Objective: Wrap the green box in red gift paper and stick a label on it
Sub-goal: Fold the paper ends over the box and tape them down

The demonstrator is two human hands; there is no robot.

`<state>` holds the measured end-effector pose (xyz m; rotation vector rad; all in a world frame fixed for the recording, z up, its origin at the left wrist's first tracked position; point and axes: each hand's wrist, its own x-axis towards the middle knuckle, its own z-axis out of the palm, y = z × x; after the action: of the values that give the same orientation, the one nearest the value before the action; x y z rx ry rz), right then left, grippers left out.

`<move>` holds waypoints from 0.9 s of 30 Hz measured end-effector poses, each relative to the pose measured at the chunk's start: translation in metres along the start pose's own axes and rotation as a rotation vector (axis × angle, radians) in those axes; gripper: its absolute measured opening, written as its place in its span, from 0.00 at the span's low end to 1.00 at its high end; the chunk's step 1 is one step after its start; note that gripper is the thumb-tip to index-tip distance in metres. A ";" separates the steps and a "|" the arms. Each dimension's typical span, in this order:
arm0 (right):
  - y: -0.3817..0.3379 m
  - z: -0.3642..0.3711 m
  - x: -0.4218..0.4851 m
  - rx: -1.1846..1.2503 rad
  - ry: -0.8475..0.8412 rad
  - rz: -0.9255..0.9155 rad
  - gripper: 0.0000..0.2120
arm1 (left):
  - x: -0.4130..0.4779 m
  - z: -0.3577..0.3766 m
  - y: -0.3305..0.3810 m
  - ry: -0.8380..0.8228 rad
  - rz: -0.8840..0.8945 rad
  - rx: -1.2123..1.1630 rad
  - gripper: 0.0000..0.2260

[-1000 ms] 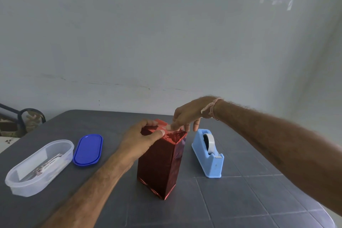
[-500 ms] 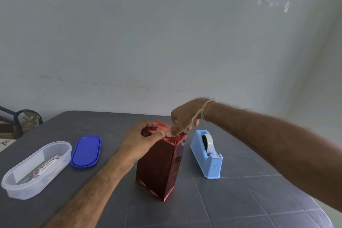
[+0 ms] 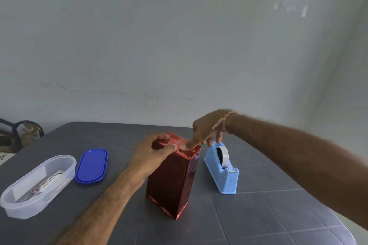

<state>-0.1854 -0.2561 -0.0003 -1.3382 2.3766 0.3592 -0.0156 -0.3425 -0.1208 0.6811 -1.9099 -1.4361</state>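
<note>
The box wrapped in shiny red paper (image 3: 171, 181) stands upright in the middle of the dark table (image 3: 258, 215); no green shows. My left hand (image 3: 151, 151) grips its top, thumb on the near top edge and fingers curled over the far side. My right hand (image 3: 205, 131) reaches in from the right and presses one straight fingertip on the folded paper on top, next to my left thumb. A pale strip on the top flap looks like tape.
A light blue tape dispenser (image 3: 223, 167) stands just right of the box. On the left lies a blue lid (image 3: 91, 166), and beside it a clear oval container (image 3: 37, 185) with printed labels inside. A dark chair (image 3: 18, 135) shows at the far left.
My right fingertip has slid toward the near edge of the box top while the other fingers lifted. My left hand and the box have kept their place.
</note>
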 end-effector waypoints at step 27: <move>0.032 0.061 -0.011 0.904 0.109 -0.181 0.20 | -0.003 -0.003 0.004 0.003 0.005 0.006 0.11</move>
<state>-0.1952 -0.2068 -0.0483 -1.0967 2.0279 -0.7695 -0.0110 -0.3411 -0.1169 0.6802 -1.9132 -1.4267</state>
